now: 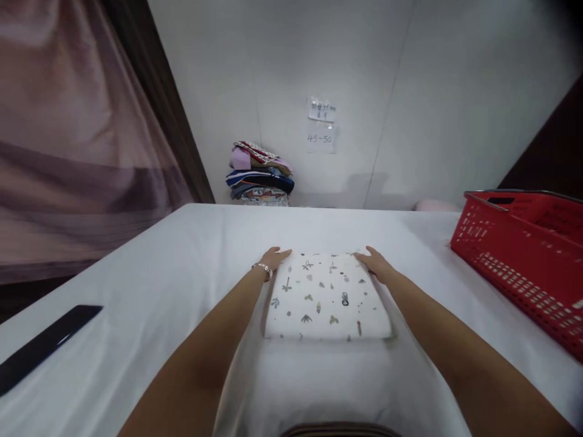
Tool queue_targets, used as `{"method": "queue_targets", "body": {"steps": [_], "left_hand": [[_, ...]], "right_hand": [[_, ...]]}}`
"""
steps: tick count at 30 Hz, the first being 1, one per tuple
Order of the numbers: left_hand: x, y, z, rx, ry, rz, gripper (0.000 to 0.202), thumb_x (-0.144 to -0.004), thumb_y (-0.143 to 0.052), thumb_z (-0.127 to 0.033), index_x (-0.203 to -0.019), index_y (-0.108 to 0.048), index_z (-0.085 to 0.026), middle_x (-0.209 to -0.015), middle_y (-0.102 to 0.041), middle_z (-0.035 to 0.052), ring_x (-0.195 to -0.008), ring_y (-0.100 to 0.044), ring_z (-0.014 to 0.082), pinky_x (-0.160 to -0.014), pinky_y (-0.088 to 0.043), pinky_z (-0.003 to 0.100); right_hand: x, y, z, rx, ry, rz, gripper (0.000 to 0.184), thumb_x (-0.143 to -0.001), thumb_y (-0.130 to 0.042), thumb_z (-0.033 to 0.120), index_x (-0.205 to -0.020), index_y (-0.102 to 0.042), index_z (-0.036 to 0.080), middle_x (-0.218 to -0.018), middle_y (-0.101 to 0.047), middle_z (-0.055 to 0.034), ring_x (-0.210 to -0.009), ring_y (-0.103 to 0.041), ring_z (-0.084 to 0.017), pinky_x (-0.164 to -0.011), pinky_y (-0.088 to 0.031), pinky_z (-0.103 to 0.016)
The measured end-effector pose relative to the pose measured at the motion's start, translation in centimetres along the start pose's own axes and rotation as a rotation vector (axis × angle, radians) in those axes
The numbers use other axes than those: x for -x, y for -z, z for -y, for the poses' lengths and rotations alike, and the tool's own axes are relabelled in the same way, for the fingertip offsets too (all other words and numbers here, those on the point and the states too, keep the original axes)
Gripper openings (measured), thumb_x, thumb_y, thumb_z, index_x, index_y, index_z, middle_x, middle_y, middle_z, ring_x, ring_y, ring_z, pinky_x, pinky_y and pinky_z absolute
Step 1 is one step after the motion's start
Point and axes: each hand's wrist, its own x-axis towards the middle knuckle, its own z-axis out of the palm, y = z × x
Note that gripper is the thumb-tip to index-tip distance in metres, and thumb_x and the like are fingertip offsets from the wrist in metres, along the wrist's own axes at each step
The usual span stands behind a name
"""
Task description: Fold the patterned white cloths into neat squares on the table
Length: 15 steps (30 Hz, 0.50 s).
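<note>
A folded white fabric (pixel 325 297) printed with small plant-like motifs lies in front of me on the white-covered table. At its far left corner is my left hand (pixel 275 259), with a silver bracelet at the wrist. The thumb rests on the fabric's top edge, and the other fingers are round the side. My right hand (pixel 375 263) has hold of the far right corner in the same way, thumb inward. The undersides of both hands are hidden. White material (pixel 319 382) spreads between my forearms, nearer than the fabric.
A red plastic basket (pixel 523 249) with a metal handle stands at the right. A dark flat object (pixel 45 343) lies at the left on the white table cover (pixel 182 273). Folded textiles (pixel 262 173) are stacked by the far wall, near paper notes (pixel 321 124). A pink curtain (pixel 82 139) hangs left.
</note>
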Motion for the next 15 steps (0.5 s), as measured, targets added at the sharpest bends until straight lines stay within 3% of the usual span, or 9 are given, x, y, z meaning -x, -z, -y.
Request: {"method": "queue_targets", "body": {"steps": [5, 10, 15], "left_hand": [[2.7, 1.5, 2.1, 0.096, 0.039, 0.116, 0.063, -0.071, -0.062, -0.044, -0.123, -0.041, -0.013, -0.115, -0.057, 0.0138, -0.089, -0.06, 0.0192, -0.067, -0.049, 0.026], [7.0, 2.5, 4.5, 0.041, -0.045, 0.078, 0.065, -0.065, -0.066, -0.046, -0.12, -0.044, -0.02, -0.122, -0.051, 0.0112, -0.087, -0.06, 0.0179, -0.065, -0.048, 0.023], [12.2, 3.1, 6.4, -0.022, -0.054, 0.104, 0.062, -0.07, -0.058, -0.051, -0.119, -0.041, -0.017, -0.105, -0.059, 0.0089, -0.065, -0.06, 0.0137, -0.057, -0.046, 0.024]], "right_hand": [[4.0, 1.8, -1.4, 0.175, -0.042, 0.074, 0.088, -0.066, -0.056, 0.064, -0.137, -0.025, 0.025, -0.135, -0.038, -0.0145, -0.107, -0.052, -0.028, -0.08, -0.048, -0.036], [10.2, 3.3, -2.7, 0.215, -0.138, 0.154, 0.088, -0.064, -0.057, 0.065, -0.137, -0.023, 0.03, -0.124, -0.05, -0.0129, -0.096, -0.058, -0.027, -0.076, -0.05, -0.037], [15.4, 3.5, -3.4, 0.168, -0.181, 0.165, 0.089, -0.064, -0.061, 0.061, -0.137, -0.021, 0.031, -0.108, -0.059, -0.0091, -0.076, -0.063, -0.021, -0.069, -0.053, -0.035]]}}
